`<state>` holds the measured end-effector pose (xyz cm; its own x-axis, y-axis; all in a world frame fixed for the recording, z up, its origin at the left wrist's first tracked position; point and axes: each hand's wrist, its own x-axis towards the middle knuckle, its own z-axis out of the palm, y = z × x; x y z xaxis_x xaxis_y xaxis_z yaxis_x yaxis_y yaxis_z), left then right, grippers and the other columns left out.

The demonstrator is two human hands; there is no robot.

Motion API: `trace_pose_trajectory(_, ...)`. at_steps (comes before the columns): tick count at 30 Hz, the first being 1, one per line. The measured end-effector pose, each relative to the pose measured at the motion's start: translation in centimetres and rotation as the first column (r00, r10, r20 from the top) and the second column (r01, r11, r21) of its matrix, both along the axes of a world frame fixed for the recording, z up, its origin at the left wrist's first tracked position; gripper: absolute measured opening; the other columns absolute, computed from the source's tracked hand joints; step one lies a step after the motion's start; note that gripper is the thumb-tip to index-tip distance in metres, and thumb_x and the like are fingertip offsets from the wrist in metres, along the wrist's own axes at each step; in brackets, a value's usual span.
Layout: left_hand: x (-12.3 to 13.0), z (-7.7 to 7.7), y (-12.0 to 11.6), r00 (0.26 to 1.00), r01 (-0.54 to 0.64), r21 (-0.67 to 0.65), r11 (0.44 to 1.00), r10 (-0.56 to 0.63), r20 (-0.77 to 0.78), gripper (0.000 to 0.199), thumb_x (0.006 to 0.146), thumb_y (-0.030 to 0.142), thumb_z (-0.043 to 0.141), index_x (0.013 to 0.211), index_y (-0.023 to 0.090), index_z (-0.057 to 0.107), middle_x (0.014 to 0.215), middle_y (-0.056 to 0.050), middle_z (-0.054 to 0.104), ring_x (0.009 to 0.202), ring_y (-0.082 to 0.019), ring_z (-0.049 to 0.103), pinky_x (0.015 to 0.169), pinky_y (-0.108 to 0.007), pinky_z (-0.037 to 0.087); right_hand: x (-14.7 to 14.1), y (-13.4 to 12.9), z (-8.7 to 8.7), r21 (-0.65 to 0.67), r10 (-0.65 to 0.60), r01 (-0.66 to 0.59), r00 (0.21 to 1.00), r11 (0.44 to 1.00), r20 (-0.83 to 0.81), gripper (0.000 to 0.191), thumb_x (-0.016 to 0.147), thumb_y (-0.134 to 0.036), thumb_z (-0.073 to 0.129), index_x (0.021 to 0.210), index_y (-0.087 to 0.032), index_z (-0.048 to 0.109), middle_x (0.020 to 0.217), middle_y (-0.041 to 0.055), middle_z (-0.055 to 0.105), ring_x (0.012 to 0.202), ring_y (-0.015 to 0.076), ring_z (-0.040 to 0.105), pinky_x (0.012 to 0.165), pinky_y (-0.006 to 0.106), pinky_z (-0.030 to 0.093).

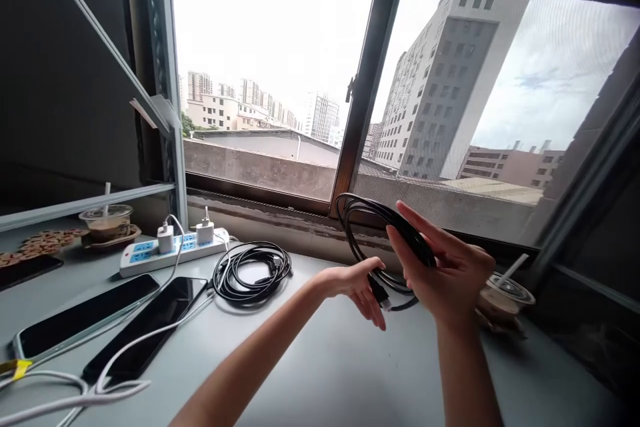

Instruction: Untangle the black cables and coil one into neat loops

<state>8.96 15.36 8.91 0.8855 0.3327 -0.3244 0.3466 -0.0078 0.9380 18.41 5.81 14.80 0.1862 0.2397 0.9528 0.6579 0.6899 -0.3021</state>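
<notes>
A looped black cable [353, 230] is held up off the desk in front of the window. My right hand [445, 267] grips the bundle of its loops between the thumb and the fingers, with the index finger stretched out along it. Lower and to the left, my left hand [355, 283] is around the cable's end, its fingers loosely bent. A black plug [379, 290] with a silvery tip shows between that thumb and the fingers. On the desk to the left lies another coiled black cable [253, 273], apart from both hands.
On the left are a white power strip [150, 257] with chargers, two dark phones [150, 323] and white cords [145, 332]. One drink cup [106, 221] stands behind them, another cup [505, 297] beyond my right wrist. A metal frame post [177, 167] rises by the window.
</notes>
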Motion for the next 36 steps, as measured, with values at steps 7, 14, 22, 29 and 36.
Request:
trace_pose_trajectory(7, 0.8, -1.2, 1.1, 0.941, -0.218, -0.095, 0.971, 0.235, 0.243, 0.034, 0.082, 0.041, 0.038, 0.076, 0.016, 0.060, 0.077, -0.006, 0.065, 0.079, -0.019, 0.059, 0.078, -0.032, 0.043, 1.1, 1.2, 0.0, 0.032, 0.117, -0.114, 0.978, 0.993, -0.173, 0.030, 0.067, -0.023, 0.073, 0.097, -0.023, 0.072, 0.033, -0.0097, 0.040, 0.026, 0.0060, 0.030, 0.027, 0.022, 0.024)
trace_pose_trajectory(14, -0.4, 0.5, 2.1, 0.625, -0.507, -0.146, 0.850, 0.479, 0.616, 0.030, 0.085, 0.046, 0.047, 0.076, 0.017, 0.045, 0.076, -0.007, 0.066, 0.071, -0.014, 0.062, 0.058, -0.022, 0.042, 4.1, 6.3, -1.3, -0.055, 0.228, -0.282, 0.862, 0.958, -0.453, 0.039, 0.074, -0.037, 0.066, 0.108, -0.018, 0.065, 0.038, -0.0110, 0.040, 0.026, 0.0055, 0.035, 0.029, 0.018, 0.027)
trace_pose_trajectory(22, -2.9, 2.8, 3.1, 0.525, -0.593, -0.003, 0.805, 0.389, 0.757, 0.035, 0.079, 0.052, 0.054, 0.077, 0.019, 0.040, 0.041, 0.013, 0.030, 0.051, -0.017, 0.063, 0.058, -0.026, 0.050, 4.6, 7.9, -1.9, -0.256, 0.147, -0.248, 0.922, 0.934, -0.357, 0.060, 0.075, -0.042, 0.062, 0.129, -0.021, 0.046, 0.084, 0.0007, 0.061, 0.045, 0.0087, 0.057, 0.038, 0.020, 0.044)
trace_pose_trajectory(29, -4.1, 4.5, 1.8, 0.603, -0.566, 0.082, 0.820, 0.344, 0.720, 0.034, 0.078, 0.048, 0.058, 0.085, 0.017, 0.047, 0.047, 0.010, 0.042, 0.049, -0.015, 0.061, 0.052, -0.025, 0.049, 3.9, 6.3, -1.2, -0.201, 0.094, -0.156, 0.953, 0.967, -0.288, 0.054, 0.074, -0.041, 0.065, 0.125, -0.025, 0.053, 0.082, -0.0001, 0.060, 0.040, 0.0040, 0.042, 0.035, 0.019, 0.040)
trace_pose_trajectory(36, -4.9, 4.4, 1.8, 0.718, -0.248, 0.010, 0.969, 0.177, 0.673, 0.034, 0.074, 0.046, 0.066, 0.075, 0.018, 0.047, 0.038, 0.012, 0.023, 0.033, -0.004, 0.034, 0.039, -0.016, 0.030, 4.5, 6.0, -1.0, -0.175, 0.069, -0.123, 0.956, 0.977, -0.284, 0.041, 0.077, -0.043, 0.060, 0.113, -0.024, 0.062, 0.077, 0.0003, 0.062, 0.035, 0.0040, 0.038, 0.031, 0.020, 0.032)
